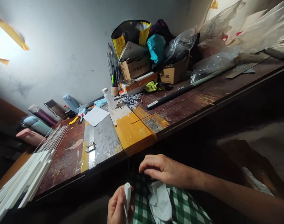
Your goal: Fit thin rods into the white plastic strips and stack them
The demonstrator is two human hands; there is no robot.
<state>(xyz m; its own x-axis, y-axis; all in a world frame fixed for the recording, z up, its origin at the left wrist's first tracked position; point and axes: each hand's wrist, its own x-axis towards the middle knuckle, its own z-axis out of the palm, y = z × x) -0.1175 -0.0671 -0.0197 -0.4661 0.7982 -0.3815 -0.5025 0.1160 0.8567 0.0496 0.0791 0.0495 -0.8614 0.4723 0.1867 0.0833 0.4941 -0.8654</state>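
A person sits at the front edge of a cluttered, paint-scarred desk (183,109), both hands held below it over a green-checked cloth (183,208) on the lap. The left hand (118,207) is closed around a slim white stick (127,194), which stands upright in the curled fingers with its tip just above them; a thin dark wire appears to rise from that tip, though it is too fine to be sure. The right hand (164,170) rests palm down on the cloth, fingers bent and drawn together; whether they pinch anything cannot be told. A crumpled white rag (159,199) lies just beside and below it.

On the desk, a metal plate (104,140) and a steel ruler (92,143) reach to the front edge, with a yellow block (132,132) beside them. A bundle of thin white rods (52,141) and flat white strips (22,183) run off the left corner. Toward the back edge stand a white bottle (108,98), a cup of brushes (114,73) and cardboard boxes (136,67) under bags.
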